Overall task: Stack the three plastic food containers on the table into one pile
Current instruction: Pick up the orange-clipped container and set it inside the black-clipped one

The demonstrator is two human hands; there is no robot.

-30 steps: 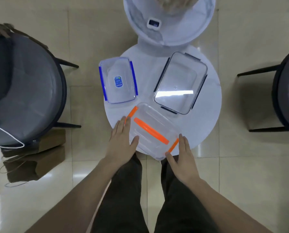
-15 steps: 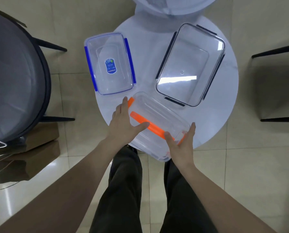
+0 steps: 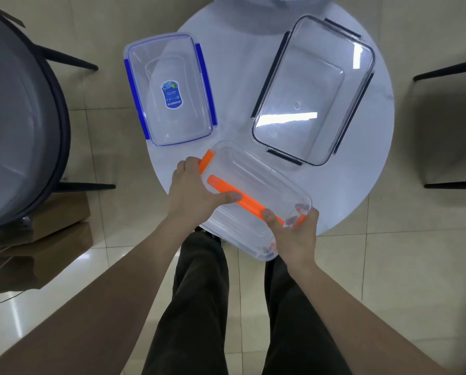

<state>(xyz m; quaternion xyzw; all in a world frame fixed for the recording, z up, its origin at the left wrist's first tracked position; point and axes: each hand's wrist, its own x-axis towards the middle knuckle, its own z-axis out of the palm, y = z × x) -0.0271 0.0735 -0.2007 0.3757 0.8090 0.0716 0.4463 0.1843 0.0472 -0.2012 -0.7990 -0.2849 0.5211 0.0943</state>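
Note:
A clear container with orange clips (image 3: 256,185) sits at the near edge of the round white table (image 3: 237,77), partly past the rim. My left hand (image 3: 194,193) grips its left end, thumb on the orange handle. At its right end my right hand (image 3: 294,234) holds it, fingers curled under. A clear container with blue clips (image 3: 169,87) and a blue label lies at the table's left. A larger clear container with dark clips (image 3: 313,90) lies at the right.
A dark round chair (image 3: 18,117) stands left of the table, with brown paper bags (image 3: 37,247) on the tiled floor below it. Another dark chair (image 3: 453,125) is at the right. A white object (image 3: 269,14) overlaps the table's far edge.
Both hands went from resting flat beside the orange-clipped container to gripping its two ends. The container has shifted slightly toward me, and the view has moved closer to the table.

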